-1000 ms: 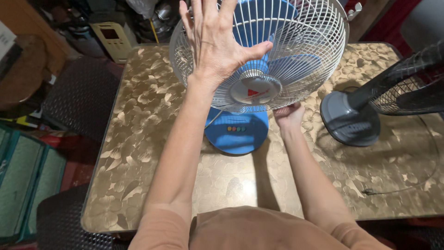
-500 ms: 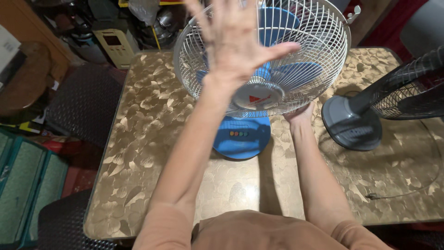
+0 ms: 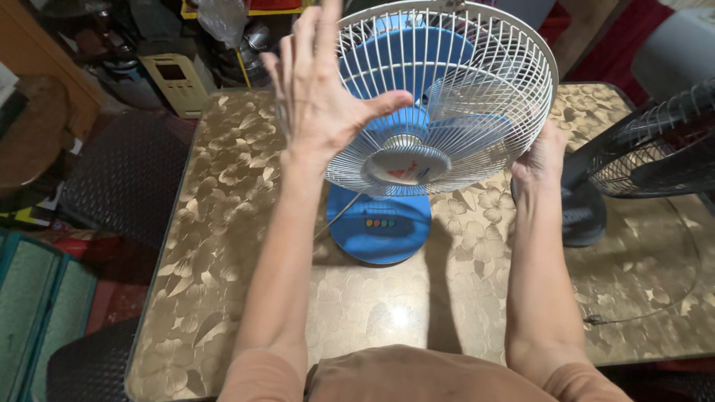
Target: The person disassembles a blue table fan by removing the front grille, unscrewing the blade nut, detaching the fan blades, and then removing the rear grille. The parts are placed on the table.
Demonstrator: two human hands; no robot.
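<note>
From the head camera, a blue table fan [image 3: 417,126] with a white wire guard [image 3: 477,74] stands on its round blue base [image 3: 380,223] near the middle of the patterned golden table [image 3: 223,223]. The left hand [image 3: 316,97] is spread wide, fingers up, palm against the guard's left front. The right hand [image 3: 540,160] curls around the guard's lower right rim, gripping it. Just to the right stands a dark grey fan [image 3: 640,149], its cord [image 3: 670,298] trailing across the table. Dark chairs [image 3: 119,179] sit at the left.

Warm overhead light, soft glare on the glossy table [image 3: 387,313] near the middle, dim cluttered far left, sharp focus, slight wide-angle edge bending
</note>
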